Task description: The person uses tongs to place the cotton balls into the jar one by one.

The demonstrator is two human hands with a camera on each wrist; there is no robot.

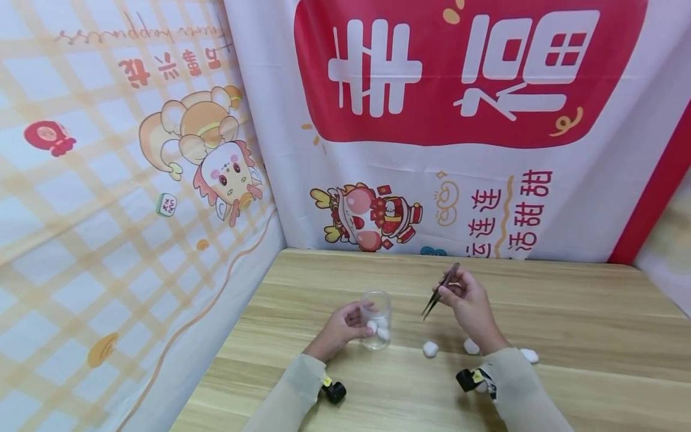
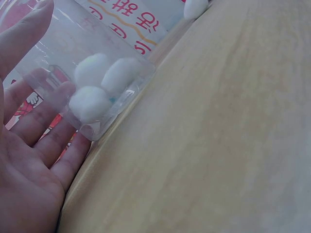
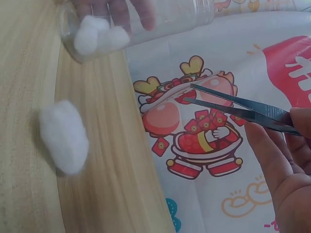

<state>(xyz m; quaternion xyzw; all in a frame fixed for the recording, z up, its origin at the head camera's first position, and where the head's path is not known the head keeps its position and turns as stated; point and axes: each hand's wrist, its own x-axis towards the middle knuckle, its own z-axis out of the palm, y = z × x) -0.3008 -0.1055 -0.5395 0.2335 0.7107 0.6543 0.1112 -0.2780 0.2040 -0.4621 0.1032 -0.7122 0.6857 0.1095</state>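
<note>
Left hand: the left hand (image 1: 339, 329) holds a clear plastic cup (image 1: 376, 319) from the side, with its fingers (image 2: 46, 128) curled round the wall.
Cup: it stands upright on the wooden table (image 1: 567, 336), near the middle.
In the cup: three white cotton balls (image 2: 102, 82) lie at the bottom, touching each other.
Right hand: the right hand (image 1: 468, 300) pinches a pair of dark metal tweezers (image 1: 439, 291) between thumb and fingers.
Tweezers: the tips point down toward the table, just to the right of the cup. The tips (image 3: 190, 93) are a little apart and hold nothing.
Loose cotton: one cotton ball (image 1: 430, 349) lies on the table between the two hands, below the tweezers. Another one (image 1: 471, 345) lies just beside the right wrist, and a third (image 1: 529, 355) shows past the right sleeve.
Behind: a cloth with cartoon pictures (image 1: 372, 219) hangs at the back of the table.
</note>
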